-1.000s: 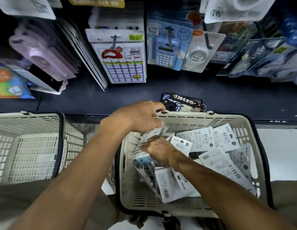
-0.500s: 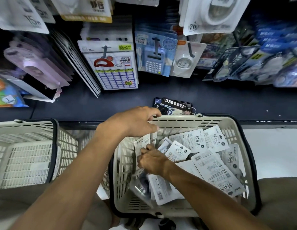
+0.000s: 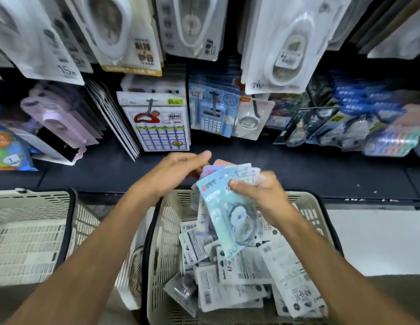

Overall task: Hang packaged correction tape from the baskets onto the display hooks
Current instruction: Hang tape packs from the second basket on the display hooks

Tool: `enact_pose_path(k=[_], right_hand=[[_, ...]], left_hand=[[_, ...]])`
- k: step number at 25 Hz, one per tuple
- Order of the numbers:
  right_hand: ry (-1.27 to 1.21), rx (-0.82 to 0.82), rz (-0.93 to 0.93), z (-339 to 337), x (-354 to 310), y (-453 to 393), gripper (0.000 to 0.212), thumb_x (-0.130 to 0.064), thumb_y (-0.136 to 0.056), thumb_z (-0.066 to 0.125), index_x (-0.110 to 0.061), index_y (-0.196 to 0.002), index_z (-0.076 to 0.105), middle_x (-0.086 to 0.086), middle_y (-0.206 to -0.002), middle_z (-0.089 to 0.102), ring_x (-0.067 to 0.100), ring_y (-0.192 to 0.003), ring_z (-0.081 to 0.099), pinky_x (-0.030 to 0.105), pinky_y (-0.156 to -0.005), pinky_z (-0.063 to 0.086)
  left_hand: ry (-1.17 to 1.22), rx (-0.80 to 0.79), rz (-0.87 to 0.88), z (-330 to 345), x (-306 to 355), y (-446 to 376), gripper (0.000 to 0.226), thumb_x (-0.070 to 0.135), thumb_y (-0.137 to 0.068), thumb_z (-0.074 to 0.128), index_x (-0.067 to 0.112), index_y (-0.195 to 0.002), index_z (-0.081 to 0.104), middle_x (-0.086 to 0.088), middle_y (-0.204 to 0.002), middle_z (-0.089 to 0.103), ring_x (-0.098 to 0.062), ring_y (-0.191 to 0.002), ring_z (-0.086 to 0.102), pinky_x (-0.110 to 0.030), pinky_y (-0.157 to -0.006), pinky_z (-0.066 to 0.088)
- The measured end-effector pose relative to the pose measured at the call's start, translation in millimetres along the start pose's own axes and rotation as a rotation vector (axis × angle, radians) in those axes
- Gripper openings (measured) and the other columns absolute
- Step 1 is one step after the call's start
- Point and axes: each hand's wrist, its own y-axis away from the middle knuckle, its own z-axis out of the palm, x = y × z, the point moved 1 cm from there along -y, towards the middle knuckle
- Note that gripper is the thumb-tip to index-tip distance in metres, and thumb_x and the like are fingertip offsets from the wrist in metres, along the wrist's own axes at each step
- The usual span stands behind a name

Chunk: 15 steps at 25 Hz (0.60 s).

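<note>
The right hand (image 3: pixel 260 193) grips a fanned bunch of pale blue carded correction tape packs (image 3: pixel 230 207), thumb pressed on the front card and fingers (image 3: pixel 266 178) curled behind the top edge. The bunch hangs tilted above the far rim of the cream slotted plastic basket with a black rim (image 3: pixel 162 231), its lower end dipping inside the basket. The left hand (image 3: pixel 178 172) reaches in from the left with its fingers stretched out nearly straight, their tips touching the upper left corner of the bunch; it clasps nothing that can be seen.

More white-backed correction tape packs (image 3: pixel 246 277) lie loose in a heap on the basket's floor, most with printed backs and barcodes up. A second cream slotted basket (image 3: pixel 28 231) stands just beside the first, to its left.

Beyond the baskets a dark shelf (image 3: pixel 298 170) runs across, and above it the display hooks carry hanging goods: a white label-sheet pack with a red mark (image 3: pixel 159 127), a blue calculator card (image 3: pixel 211 116), lilac tape dispensers (image 3: pixel 56 113) to the left, and large white blister packs (image 3: pixel 286 43) in the top row.
</note>
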Motion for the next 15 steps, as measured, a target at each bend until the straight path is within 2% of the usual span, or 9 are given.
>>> enact_pose_path(k=[2,4,6,8,11,13,15], right_hand=[[-0.242,0.050,0.040,-16,-36,4,0.018,-0.012,-0.067,0.082,-0.009,-0.086,0.082,0.014,-0.088,0.078,0.023,-0.075,0.076,0.031,-0.065,0.060],[-0.359,0.102,0.148,-27,-59,12,0.017,-0.016,-0.071,0.076,-0.010,-0.084,0.082,0.012,-0.084,0.078,0.023,-0.070,0.076,0.033,-0.059,0.060],[-0.434,0.148,0.303,-38,-72,22,0.024,-0.023,-0.077,0.071,-0.006,-0.091,0.080,0.015,-0.084,0.077,0.028,-0.067,0.075,0.036,-0.055,0.060],[-0.461,0.191,0.400,-47,-78,32,0.036,-0.027,-0.087,0.067,0.000,-0.111,0.073,0.021,-0.093,0.075,0.032,-0.070,0.074,0.037,-0.056,0.060],[-0.446,0.273,0.437,-58,-77,49,0.044,-0.032,-0.095,0.062,-0.001,-0.127,0.067,0.020,-0.101,0.075,0.032,-0.073,0.074,0.037,-0.061,0.060],[-0.488,0.231,0.387,-61,-80,68,0.043,-0.033,-0.097,0.059,-0.004,-0.128,0.066,0.021,-0.110,0.074,0.034,-0.085,0.075,0.041,-0.072,0.059],[-0.520,0.170,0.264,-61,-82,89,0.043,-0.029,-0.093,0.066,-0.006,-0.130,0.064,0.020,-0.121,0.071,0.035,-0.101,0.073,0.043,-0.077,0.060]], left_hand=[[0.211,-0.018,0.102,4,12,3,0.054,0.074,-0.077,0.065,0.023,-0.086,0.081,0.003,-0.092,0.079,-0.007,-0.085,0.070,-0.020,-0.082,0.052],[0.224,-0.181,0.130,20,22,8,0.069,0.082,-0.062,0.072,0.027,-0.102,0.076,0.002,-0.104,0.075,-0.016,-0.094,0.066,-0.030,-0.086,0.049],[0.240,-0.311,0.042,47,26,14,0.072,0.078,-0.053,0.081,0.040,-0.113,0.072,0.005,-0.121,0.073,-0.020,-0.108,0.068,-0.039,-0.096,0.048],[0.306,-0.367,-0.075,76,31,20,0.072,0.064,-0.054,0.090,0.039,-0.118,0.069,0.003,-0.123,0.074,-0.020,-0.115,0.069,-0.044,-0.104,0.050],[0.344,-0.374,-0.193,103,42,26,0.066,0.039,-0.061,0.087,0.026,-0.123,0.067,-0.004,-0.114,0.077,-0.024,-0.105,0.074,-0.040,-0.090,0.059],[0.367,-0.272,-0.223,111,50,25,0.056,0.025,-0.062,0.084,0.018,-0.116,0.069,-0.010,-0.103,0.079,-0.027,-0.091,0.077,-0.037,-0.078,0.061],[0.391,-0.168,-0.231,115,58,21,0.047,0.020,-0.060,0.082,0.011,-0.105,0.071,-0.013,-0.087,0.079,-0.026,-0.073,0.075,-0.034,-0.064,0.060]])
